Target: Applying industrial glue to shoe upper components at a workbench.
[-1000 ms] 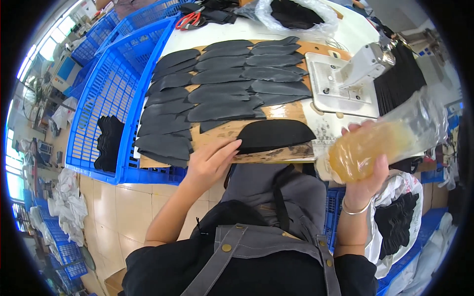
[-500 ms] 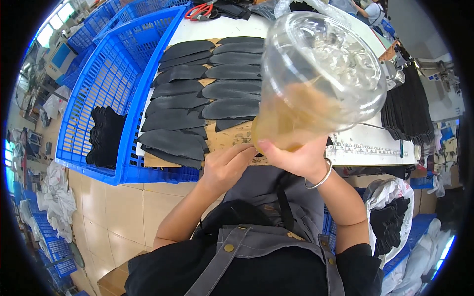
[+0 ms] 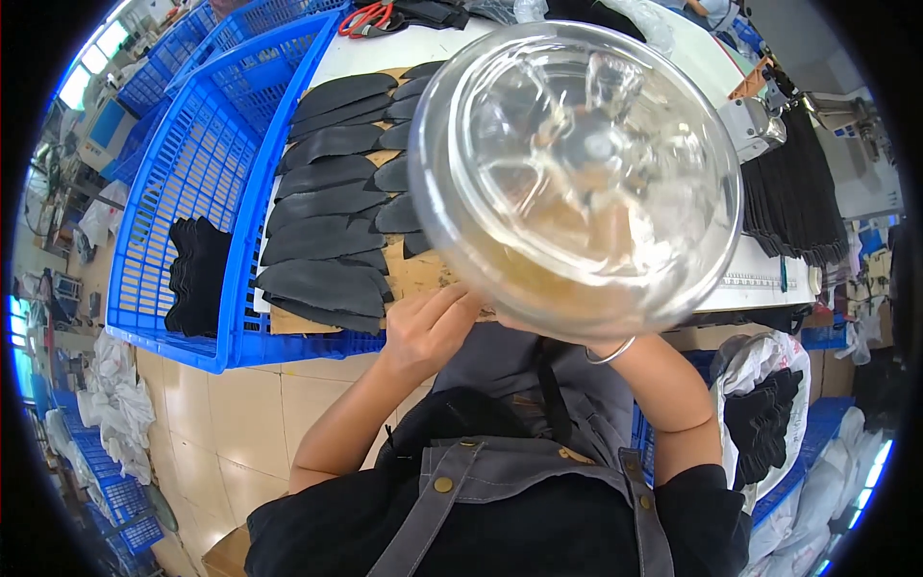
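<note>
A large clear plastic bottle (image 3: 577,178) with yellowish liquid in it is tipped over, its ribbed round base facing up toward me. My right hand (image 3: 606,346) grips it from below; the bottle hides most of the fingers. Beside the bottle's lower side, my left hand (image 3: 426,327) is closed in a pinch at the front edge of a brown board (image 3: 411,274). What those fingers hold, if anything, is hidden. Overlapping black leaf-shaped pieces (image 3: 322,248) lie in rows on the board, partly covered by the bottle.
At the left stands a blue plastic basket (image 3: 252,192) holding a black stack of pieces (image 3: 200,279). Red-handled scissors (image 3: 365,19) lie at the back of the white table (image 3: 423,43). To the right are a long black stack (image 3: 793,192) and a white bag (image 3: 745,370) with black pieces.
The bottle has tilted further and come closer, so its base now faces me and covers more of the black pieces and my right hand. My left hand has barely moved.
</note>
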Demonstrator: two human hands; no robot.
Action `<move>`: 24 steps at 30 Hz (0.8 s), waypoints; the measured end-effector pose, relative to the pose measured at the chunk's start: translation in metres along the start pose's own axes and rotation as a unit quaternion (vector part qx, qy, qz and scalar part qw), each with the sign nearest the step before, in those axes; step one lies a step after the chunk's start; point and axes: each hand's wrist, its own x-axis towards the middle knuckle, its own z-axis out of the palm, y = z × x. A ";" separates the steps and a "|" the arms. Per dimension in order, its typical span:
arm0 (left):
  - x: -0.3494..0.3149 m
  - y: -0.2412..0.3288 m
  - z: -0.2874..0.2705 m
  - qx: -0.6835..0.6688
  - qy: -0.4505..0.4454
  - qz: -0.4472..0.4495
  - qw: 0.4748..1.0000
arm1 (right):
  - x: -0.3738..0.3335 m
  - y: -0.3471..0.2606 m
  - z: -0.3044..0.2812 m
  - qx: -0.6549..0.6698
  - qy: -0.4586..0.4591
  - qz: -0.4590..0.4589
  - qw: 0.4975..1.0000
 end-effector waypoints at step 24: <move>-0.002 0.001 0.005 -0.039 0.003 -0.023 0.999 | -0.019 -0.003 0.002 0.057 -0.003 -0.002 0.998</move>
